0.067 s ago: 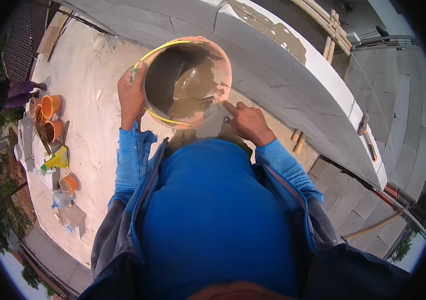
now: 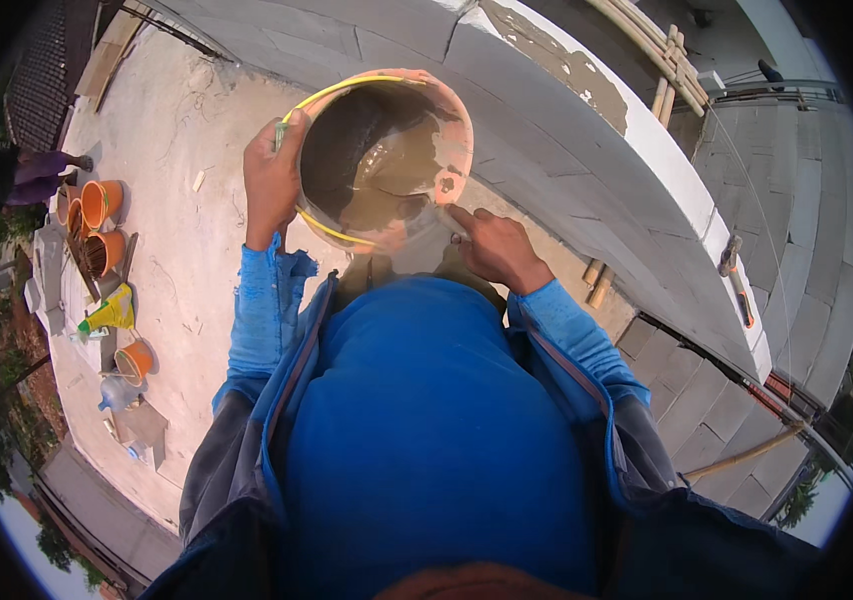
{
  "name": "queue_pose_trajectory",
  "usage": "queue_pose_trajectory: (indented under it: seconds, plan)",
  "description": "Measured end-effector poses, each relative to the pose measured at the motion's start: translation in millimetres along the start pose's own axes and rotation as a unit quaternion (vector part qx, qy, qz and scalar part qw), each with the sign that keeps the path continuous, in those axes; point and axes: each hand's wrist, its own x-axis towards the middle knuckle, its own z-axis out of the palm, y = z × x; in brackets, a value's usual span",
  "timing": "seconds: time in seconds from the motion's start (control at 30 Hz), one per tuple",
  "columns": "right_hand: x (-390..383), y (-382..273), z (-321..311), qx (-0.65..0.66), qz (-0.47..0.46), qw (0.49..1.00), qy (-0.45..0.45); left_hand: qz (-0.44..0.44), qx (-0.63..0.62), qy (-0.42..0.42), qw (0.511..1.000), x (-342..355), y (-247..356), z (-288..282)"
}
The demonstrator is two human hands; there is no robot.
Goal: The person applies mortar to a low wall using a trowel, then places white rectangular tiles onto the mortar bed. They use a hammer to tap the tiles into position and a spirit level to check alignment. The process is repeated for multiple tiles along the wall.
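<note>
An orange bucket (image 2: 457, 130) with a yellow rim handle is tilted in front of my body, its mouth facing up toward me. Wet grey mortar (image 2: 387, 165) coats its inside and pools there. My left hand (image 2: 272, 180) is closed on the bucket's left rim, thumb over the edge, by the handle's end. At the lower right rim is my right hand (image 2: 497, 245), index finger stretched toward the bucket and the other fingers curled. A slim grey piece shows by that fingertip, but what the hand holds is mostly hidden.
A grey block wall (image 2: 587, 180) runs along the right, with mortar on its top. A hammer (image 2: 737, 280) lies on the wall. Bamboo poles (image 2: 652, 50) stand beyond it. At left are orange buckets (image 2: 102, 203), a yellow-green bag (image 2: 112, 310) and a person (image 2: 37, 180).
The bucket and my left hand have shifted slightly to the right in view. My right hand stays at the lower right rim, with almost the same pose.
</note>
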Motion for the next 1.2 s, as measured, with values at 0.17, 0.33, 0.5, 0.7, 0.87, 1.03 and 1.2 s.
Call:
queue_pose_trajectory:
  seconds: [0.17,0.33,0.5,0.7,0.87,1.03,1.2]
  plan:
    - [44,-75,16,0.139,0.003,0.989,0.046,0.055,0.110,-0.094,0.988,41,26,-65]
    - [95,-158,32,0.280,0.031,0.959,-0.028,0.160,0.082,-0.102,0.978,62,48,-102]
    - [117,-190,1,0.670,0.111,0.700,-0.219,0.126,0.079,-0.092,0.985,77,40,-136]
    - [135,-161,32,0.870,0.059,0.384,-0.305,0.060,0.044,-0.017,0.997,89,14,-162]
    - [136,-128,-20,0.877,-0.016,0.424,-0.224,-0.004,-0.133,0.136,0.982,88,-22,-171]
    - [129,-73,-143,0.701,0.051,0.711,0.022,-0.043,-0.142,0.241,0.959,80,-69,-182]
    - [154,-32,-198,0.120,0.064,0.949,0.284,-0.061,-0.107,0.286,0.950,70,-88,-181]
